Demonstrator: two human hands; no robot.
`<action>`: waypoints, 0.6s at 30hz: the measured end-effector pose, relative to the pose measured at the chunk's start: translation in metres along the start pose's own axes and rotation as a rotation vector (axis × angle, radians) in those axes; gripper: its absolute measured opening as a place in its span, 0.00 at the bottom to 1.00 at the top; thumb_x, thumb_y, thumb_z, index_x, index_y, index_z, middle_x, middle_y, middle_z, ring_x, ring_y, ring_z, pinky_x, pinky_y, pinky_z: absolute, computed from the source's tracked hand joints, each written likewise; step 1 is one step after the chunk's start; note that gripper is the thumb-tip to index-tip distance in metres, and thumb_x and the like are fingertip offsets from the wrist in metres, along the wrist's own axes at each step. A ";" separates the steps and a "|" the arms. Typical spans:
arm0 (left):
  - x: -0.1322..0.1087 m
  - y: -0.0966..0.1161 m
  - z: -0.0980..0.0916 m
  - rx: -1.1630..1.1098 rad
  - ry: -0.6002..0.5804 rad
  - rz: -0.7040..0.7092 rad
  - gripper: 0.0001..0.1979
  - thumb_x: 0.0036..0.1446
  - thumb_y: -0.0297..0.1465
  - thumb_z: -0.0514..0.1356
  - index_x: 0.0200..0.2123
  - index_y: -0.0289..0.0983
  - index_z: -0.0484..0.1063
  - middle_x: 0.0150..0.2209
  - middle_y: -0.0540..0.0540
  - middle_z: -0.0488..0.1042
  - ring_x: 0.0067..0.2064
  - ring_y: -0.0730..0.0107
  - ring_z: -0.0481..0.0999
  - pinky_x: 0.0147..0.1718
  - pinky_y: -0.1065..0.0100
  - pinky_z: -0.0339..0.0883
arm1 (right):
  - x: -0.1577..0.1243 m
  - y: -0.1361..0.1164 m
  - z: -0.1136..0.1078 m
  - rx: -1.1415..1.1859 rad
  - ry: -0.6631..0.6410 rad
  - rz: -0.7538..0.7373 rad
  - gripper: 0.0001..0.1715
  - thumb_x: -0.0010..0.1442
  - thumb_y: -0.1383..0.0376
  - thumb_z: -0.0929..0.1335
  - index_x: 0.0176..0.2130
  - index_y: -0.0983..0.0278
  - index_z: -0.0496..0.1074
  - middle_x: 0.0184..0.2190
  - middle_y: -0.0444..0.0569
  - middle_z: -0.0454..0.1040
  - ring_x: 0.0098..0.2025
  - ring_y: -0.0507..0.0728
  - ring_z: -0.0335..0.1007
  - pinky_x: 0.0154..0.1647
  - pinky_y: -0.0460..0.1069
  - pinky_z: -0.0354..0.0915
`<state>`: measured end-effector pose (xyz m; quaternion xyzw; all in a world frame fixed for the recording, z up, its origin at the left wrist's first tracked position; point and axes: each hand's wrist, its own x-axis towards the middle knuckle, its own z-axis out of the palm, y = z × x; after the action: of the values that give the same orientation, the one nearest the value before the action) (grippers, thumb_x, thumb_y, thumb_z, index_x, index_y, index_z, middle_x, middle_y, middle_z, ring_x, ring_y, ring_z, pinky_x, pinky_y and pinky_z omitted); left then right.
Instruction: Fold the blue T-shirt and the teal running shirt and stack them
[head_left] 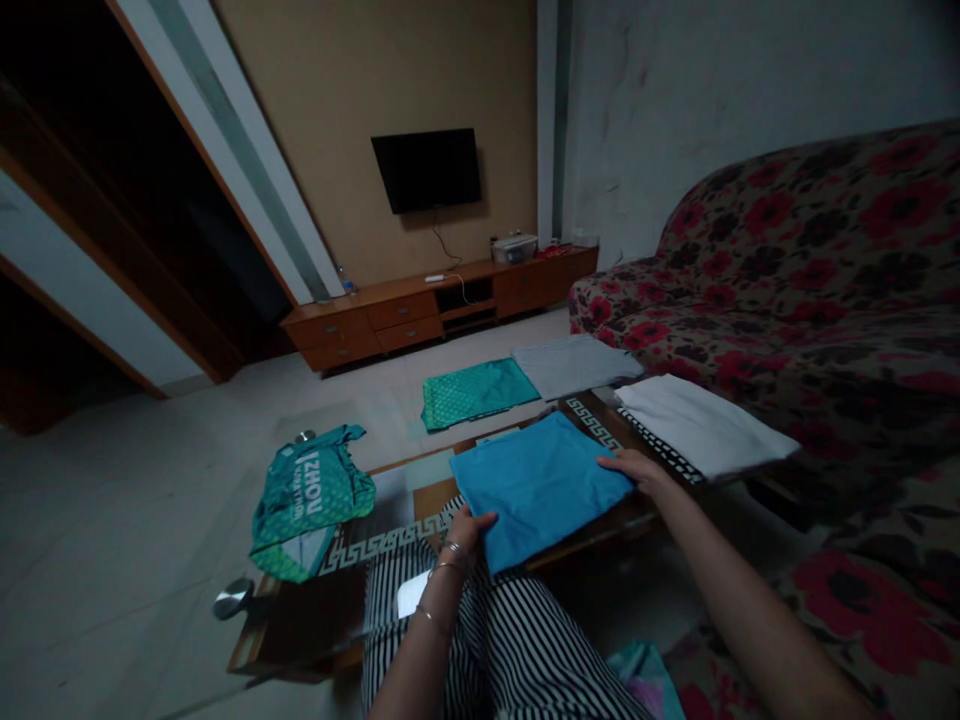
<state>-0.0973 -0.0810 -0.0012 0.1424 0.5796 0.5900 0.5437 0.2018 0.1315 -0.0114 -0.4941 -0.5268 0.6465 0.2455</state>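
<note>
L of hands, 1 teal top (309, 500) w/ "ZHOU MARATHON" partly legible lay bunched on glass table (375, 548). L hand (471, 530) & R hand (637, 472) lay flat, open, on edges of 1 folded blue cloth (538, 490). Just past R hand, 1 folded white cloth (697, 425); ahead of hands, 2 more: green (476, 392), grey (574, 365).

Black TV (426, 171) hanging on tan wall, upper middle of frame. Long wooden cabinet (397, 318) standing below it, plastic box (514, 248) and small bottle (345, 280) sitting on top. Red-flowered sofa (795, 290) filling right side. Green folded cloth (472, 393) and grey folded cloth (574, 364) lying side by side on floor, mid-frame. White folded cloth (697, 425) resting on patterned table (592, 422) at right. Teal printed shirt (307, 497) lying crumpled at table's left edge.
</note>
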 end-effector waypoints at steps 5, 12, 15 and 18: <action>-0.005 -0.009 -0.010 0.049 0.047 0.043 0.27 0.37 0.17 0.66 0.44 0.35 0.71 0.42 0.41 0.79 0.40 0.59 0.79 0.48 0.57 0.70 | 0.005 0.000 0.004 0.256 -0.158 0.134 0.24 0.43 0.62 0.76 0.40 0.70 0.74 0.39 0.58 0.78 0.39 0.61 0.77 0.45 0.55 0.72; -0.021 -0.003 -0.041 0.066 0.053 0.045 0.25 0.40 0.20 0.65 0.45 0.35 0.71 0.42 0.42 0.79 0.41 0.60 0.78 0.48 0.57 0.70 | -0.012 0.000 0.019 0.266 -0.269 0.144 0.26 0.43 0.64 0.77 0.43 0.67 0.72 0.42 0.55 0.78 0.42 0.60 0.76 0.47 0.55 0.72; -0.031 -0.005 -0.046 0.009 0.003 0.025 0.23 0.41 0.26 0.68 0.44 0.34 0.71 0.41 0.40 0.79 0.41 0.59 0.79 0.46 0.58 0.71 | -0.022 0.004 0.027 0.261 -0.293 0.133 0.25 0.45 0.63 0.76 0.43 0.67 0.72 0.42 0.55 0.78 0.42 0.60 0.76 0.48 0.55 0.71; -0.039 -0.007 -0.041 0.000 0.014 -0.013 0.24 0.39 0.27 0.71 0.43 0.34 0.71 0.41 0.40 0.79 0.41 0.59 0.79 0.45 0.58 0.72 | -0.029 0.005 0.036 0.228 -0.225 0.125 0.26 0.46 0.62 0.76 0.44 0.67 0.71 0.41 0.55 0.78 0.43 0.60 0.76 0.49 0.56 0.71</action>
<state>-0.1123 -0.1358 -0.0011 0.1344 0.5843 0.5874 0.5436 0.1813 0.0900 -0.0063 -0.4196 -0.4423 0.7673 0.1989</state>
